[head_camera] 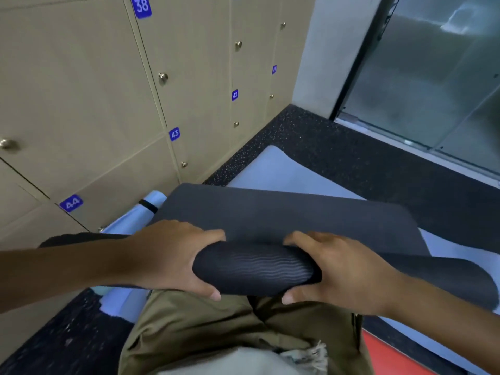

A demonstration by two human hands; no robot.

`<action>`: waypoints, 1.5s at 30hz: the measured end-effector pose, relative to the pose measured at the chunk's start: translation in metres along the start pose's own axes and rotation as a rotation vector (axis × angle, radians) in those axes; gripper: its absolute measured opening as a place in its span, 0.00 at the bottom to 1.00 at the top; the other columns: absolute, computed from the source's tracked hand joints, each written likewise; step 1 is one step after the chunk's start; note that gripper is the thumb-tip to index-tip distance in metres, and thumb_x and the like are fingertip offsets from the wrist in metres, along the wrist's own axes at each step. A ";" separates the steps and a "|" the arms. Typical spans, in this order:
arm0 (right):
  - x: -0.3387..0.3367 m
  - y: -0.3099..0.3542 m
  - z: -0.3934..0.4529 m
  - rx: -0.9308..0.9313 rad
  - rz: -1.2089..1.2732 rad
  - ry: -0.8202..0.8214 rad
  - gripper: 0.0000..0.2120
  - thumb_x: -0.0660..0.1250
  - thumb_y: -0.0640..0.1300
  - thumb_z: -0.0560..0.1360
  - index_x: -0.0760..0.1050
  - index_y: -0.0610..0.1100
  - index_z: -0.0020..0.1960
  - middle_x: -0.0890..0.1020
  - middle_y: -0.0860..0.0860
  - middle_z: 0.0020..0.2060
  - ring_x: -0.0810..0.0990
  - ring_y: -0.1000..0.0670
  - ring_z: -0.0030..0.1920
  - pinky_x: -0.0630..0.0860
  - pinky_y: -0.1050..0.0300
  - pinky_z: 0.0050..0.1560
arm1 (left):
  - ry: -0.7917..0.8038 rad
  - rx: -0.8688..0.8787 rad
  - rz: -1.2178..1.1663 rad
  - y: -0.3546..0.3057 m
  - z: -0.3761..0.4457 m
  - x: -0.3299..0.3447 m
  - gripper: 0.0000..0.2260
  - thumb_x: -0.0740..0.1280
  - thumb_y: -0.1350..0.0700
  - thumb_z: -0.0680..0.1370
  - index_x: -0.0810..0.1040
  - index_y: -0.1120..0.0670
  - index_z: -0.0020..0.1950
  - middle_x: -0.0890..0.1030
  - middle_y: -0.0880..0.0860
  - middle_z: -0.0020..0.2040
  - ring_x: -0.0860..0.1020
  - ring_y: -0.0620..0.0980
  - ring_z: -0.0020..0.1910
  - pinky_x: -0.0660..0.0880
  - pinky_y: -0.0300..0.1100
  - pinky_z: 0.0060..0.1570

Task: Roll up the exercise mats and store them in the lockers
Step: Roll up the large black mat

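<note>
Hands gripped the rolled part of a dark grey mat [257,272] from both ends of the visible middle section: the left hand [173,255] had its fingers [208,235] curled over the top and its thumb under the roll, and the right hand [338,269] clamped it the same way. The roll showed a wavy ribbed texture and lay across the person's lap, above khaki trousers [205,331]. The unrolled rest of the mat [284,212] stretched away, lying over a pale blue mat [273,169] spread flat on the dark speckled floor [324,136]. Just beside the lockers a rolled pale blue mat [140,212] lay, bound by a black strap [148,205]. The beige lockers [81,90] stood shut, with round metal knobs [163,77] and small blue number plates reading 38 [141,6], 42 [234,95], 43 [174,134] and 44 [71,203]; another plate looked like 41 but was too small to be sure. A glass panel [433,77] stood at right
</note>
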State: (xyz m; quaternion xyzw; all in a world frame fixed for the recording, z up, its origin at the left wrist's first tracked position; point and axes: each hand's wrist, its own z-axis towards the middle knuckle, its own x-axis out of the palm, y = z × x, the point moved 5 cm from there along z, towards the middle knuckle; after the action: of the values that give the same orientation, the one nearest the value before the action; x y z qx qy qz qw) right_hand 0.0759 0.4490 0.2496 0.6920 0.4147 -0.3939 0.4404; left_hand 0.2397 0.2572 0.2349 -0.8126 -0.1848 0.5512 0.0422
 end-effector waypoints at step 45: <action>0.029 -0.076 0.086 0.111 0.289 0.000 0.30 0.52 0.77 0.72 0.77 0.61 0.62 0.82 0.63 0.55 0.80 0.59 0.56 0.77 0.50 0.59 | -0.551 0.137 -0.051 0.005 0.043 0.050 0.27 0.62 0.36 0.78 0.76 0.48 0.73 0.75 0.43 0.68 0.74 0.46 0.65 0.72 0.42 0.64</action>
State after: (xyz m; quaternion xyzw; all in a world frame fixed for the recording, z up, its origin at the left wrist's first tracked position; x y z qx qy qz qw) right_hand 0.0003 0.3951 0.1755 0.7679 0.2883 -0.3486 0.4536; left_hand 0.2177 0.2641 0.1727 -0.6226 -0.1718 0.7612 0.0590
